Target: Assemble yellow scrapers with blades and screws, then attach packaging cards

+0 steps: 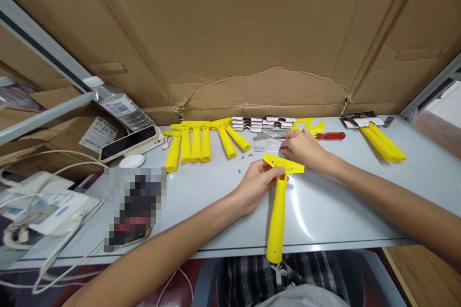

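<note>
My left hand [257, 183] is closed on a yellow scraper handle [276, 220], gripping it near its wide head. The handle's long end points toward me, past the table's front edge. My right hand [302, 146] reaches to the flat metal blades [264, 148] at the back of the table. Its fingertips touch or hover at the blades; whether they pinch one is hidden. Just beyond that hand lie more yellow scraper parts [317, 128] and a screwdriver with a red handle [332, 136]. Several small screws [243, 157] lie scattered left of the blades.
Several yellow handles [195, 144] stand in a row at the back left. Stacked white-and-black cards [248, 123] are beside them. Carded yellow scrapers [385, 144] lie at right. A phone [127, 144], a water bottle [120, 105] and cables [46, 220] crowd the left. Cardboard [252, 33] walls the back.
</note>
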A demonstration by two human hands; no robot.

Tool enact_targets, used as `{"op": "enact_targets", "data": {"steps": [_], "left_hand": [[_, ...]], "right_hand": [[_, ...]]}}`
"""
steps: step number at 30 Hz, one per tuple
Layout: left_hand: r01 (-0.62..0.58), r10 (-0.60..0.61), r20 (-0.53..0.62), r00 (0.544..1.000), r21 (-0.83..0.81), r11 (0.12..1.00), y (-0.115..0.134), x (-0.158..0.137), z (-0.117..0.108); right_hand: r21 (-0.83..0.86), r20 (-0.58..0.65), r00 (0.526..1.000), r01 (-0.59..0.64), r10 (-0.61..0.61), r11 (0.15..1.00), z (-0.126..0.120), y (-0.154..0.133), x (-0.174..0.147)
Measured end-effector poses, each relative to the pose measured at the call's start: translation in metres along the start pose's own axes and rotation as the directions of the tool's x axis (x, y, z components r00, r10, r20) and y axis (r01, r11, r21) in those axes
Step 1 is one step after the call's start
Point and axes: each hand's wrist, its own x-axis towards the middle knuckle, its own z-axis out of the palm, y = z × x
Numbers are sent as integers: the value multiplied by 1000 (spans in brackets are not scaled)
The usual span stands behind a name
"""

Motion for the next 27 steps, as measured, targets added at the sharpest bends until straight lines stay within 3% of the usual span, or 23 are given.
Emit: {"op": "enact_targets", "data": {"steps": [4, 10, 12, 15, 17, 27], "left_hand": [[-2, 2, 18, 1000, 15, 1000, 0, -1, 1], [-11, 10, 19, 1000, 29, 1000, 0, -1, 2], [-12, 11, 15, 1000, 34, 999, 0, -1, 1], [-14, 14, 6, 1000, 42, 999, 0, -1, 0], [-13, 12, 7, 1000, 47, 999, -1, -1, 0], [-5, 6, -13, 1000, 79, 997, 0, -2, -1]], "right_hand": [[88, -29, 1000, -8, 10, 996, 2, 6, -6], [354, -19, 998, -46, 56, 934, -11, 26, -18], [526, -20, 996, -59, 82, 848, -17, 31, -26], [808, -22, 985, -82, 169, 583, -20, 33, -41], [873, -13, 979, -89, 205, 480, -18, 31, -51], [918, 30, 988, -87, 151, 386, -15, 18, -65]]}}
